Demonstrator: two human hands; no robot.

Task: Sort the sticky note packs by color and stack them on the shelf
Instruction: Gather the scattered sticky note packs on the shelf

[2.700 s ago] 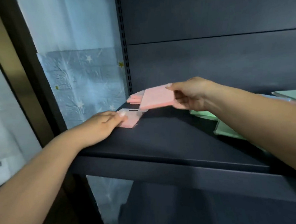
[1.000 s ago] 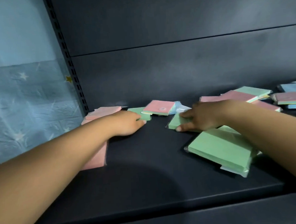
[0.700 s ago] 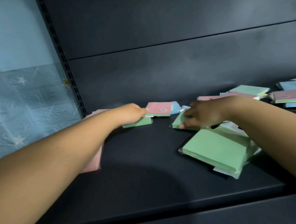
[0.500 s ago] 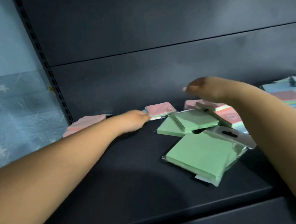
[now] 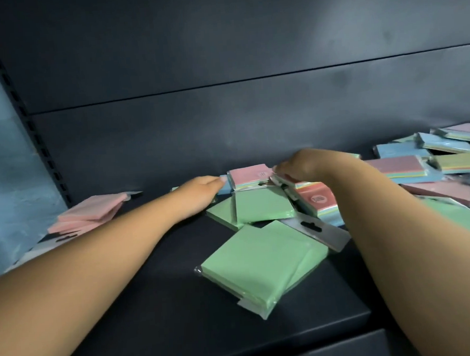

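Sticky note packs lie on a dark shelf. A pile of pink packs sits at the far left. In the middle are two small green packs, with a larger wrapped green pack in front. A pink-topped pack rests on a blue pack near the back wall. My left hand touches the blue pack's left edge with its fingertips; any grip is hidden. My right hand curls its fingers over the pink-topped pack's right corner.
A jumble of pink, blue and multi-colour packs fills the shelf's right side, some under my right forearm. A white hang tab sticks out beside the large green pack. The shelf's back panel and left upright post close it in.
The view has shifted right. My right hand has dropped from above the packs to the pink-topped pack's right corner. My left hand has stayed at that pack's left side.
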